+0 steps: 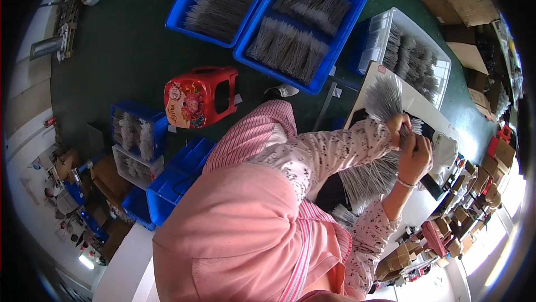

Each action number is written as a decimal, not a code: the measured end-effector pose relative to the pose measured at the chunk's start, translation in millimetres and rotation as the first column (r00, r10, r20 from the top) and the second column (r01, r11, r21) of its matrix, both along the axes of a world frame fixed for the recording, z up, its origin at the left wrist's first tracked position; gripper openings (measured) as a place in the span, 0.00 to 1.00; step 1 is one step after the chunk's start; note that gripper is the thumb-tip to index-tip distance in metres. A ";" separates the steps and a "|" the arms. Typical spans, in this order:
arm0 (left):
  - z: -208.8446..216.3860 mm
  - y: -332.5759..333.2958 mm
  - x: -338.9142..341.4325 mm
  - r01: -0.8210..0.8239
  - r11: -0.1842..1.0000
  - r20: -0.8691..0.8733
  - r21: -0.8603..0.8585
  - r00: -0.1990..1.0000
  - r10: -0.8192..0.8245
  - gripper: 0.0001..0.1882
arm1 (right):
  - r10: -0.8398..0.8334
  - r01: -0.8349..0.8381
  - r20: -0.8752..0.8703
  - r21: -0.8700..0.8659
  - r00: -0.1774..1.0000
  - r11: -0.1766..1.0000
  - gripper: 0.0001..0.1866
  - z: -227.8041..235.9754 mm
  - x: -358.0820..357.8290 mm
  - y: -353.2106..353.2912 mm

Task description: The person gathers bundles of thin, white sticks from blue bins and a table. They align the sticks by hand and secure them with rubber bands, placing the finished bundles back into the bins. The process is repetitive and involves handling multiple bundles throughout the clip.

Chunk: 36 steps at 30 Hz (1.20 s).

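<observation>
Right-side glare, strong edge distortion

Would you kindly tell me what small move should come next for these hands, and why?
I would probably have the right hand gently gather the splayed end of the bundle of thin grey strands: that end fans out wide, the left hand grips the narrower part, and the right hand's fingers are curled close beside it.

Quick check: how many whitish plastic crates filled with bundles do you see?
2. One whitish crate is at the picture's upper right; the other crate is at its left, just below a small blue bin. More may be hidden behind the person.
</observation>
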<state>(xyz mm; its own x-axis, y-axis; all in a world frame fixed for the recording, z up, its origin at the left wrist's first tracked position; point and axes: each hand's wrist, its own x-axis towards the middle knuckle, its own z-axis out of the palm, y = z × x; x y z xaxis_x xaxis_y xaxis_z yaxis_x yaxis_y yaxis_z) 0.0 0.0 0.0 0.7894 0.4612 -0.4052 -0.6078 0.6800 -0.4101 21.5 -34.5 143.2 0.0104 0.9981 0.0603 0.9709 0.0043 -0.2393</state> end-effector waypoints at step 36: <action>-275.3 230.6 -792.7 0.767 0.233 -0.514 -0.599 -0.591 0.622 0.32 | -0.348 0.269 -0.266 -0.293 0.899 0.918 0.44 -481.5 -526.4 259.3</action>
<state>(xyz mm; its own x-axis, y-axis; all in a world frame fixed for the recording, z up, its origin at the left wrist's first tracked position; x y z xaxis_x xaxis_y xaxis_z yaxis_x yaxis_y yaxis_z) -792.7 230.6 -275.3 -0.0104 0.9012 -0.4334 0.9837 0.0871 0.1576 -504.9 224.9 -338.4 0.2983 0.9237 -0.2402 0.7909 -0.3801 -0.4796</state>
